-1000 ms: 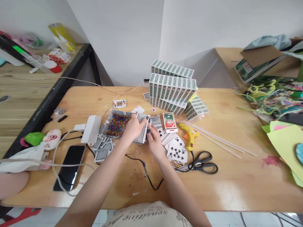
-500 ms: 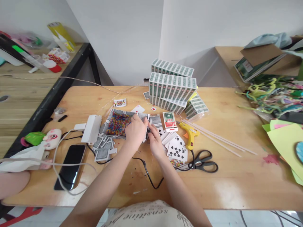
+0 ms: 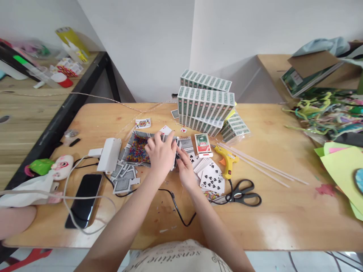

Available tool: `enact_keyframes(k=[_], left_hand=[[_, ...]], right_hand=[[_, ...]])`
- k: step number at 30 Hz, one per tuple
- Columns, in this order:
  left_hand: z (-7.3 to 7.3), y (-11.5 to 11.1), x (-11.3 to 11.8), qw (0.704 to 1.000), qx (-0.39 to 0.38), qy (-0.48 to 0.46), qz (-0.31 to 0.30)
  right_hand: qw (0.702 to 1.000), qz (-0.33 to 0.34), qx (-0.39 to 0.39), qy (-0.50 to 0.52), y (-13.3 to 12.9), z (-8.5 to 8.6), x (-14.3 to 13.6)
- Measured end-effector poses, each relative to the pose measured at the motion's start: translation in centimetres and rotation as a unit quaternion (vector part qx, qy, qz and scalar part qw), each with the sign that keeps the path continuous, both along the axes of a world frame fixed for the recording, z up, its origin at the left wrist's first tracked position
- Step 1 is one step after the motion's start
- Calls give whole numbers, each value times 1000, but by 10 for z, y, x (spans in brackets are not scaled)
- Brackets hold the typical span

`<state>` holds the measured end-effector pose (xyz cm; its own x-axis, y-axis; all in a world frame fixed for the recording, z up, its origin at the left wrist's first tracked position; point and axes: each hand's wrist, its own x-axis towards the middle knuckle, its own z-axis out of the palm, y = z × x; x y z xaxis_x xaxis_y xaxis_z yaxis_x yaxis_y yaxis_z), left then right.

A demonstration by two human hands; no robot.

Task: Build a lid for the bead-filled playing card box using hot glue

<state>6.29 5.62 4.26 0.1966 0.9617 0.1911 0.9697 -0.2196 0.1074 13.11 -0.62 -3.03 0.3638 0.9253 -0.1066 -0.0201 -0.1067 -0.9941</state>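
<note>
A shallow open box built from playing cards (image 3: 138, 135) lies in front of me, its inside lined with a speckled, many-coloured layer. Over its right part is my left hand (image 3: 160, 155), fingers spread and bent above the inside. My right hand (image 3: 185, 165) is closed at the box's right end, thumb and fingers against its edge; the fingertips are partly hidden. Loose cards (image 3: 124, 183), face down, are strewn left of the box. Face-up spade cards (image 3: 212, 181) lie right of my right hand, near a card pack (image 3: 203, 145).
Stacked card packs (image 3: 205, 105) rise at the back. To the right lie a yellow glue gun (image 3: 228, 160), glue sticks (image 3: 261, 164) and scissors (image 3: 244, 194). A phone (image 3: 84, 200), white adapter (image 3: 110, 154) and looping cables are on the left. A black cord (image 3: 177, 207) crosses the front.
My left hand has lifted slightly from the box's right end and its fingers have spread toward the left. My right hand stays at the right edge; the box has hardly moved.
</note>
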Motion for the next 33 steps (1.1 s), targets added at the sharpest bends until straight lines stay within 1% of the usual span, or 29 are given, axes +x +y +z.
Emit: enact_keyframes(k=[3, 9, 14, 23, 33], left_hand=[[-1, 1, 0, 1000, -13, -14, -9], [-6, 5, -1, 999, -35, -35, -5], [-6, 5, -1, 998, -51, -35, -1], [-4, 3, 1, 999, -36, -22, -13], [-3, 1, 3, 999, -22, -1, -27]], right_hand=[[1000, -5, 3, -2, 0, 0, 0], [1000, -9, -1, -2, 0, -3, -2], [1000, -8, -5, -9, 0, -5, -4], [1000, -9, -5, -10, 1, -3, -4], [1000, -26, 2, -8, -1, -4, -9]])
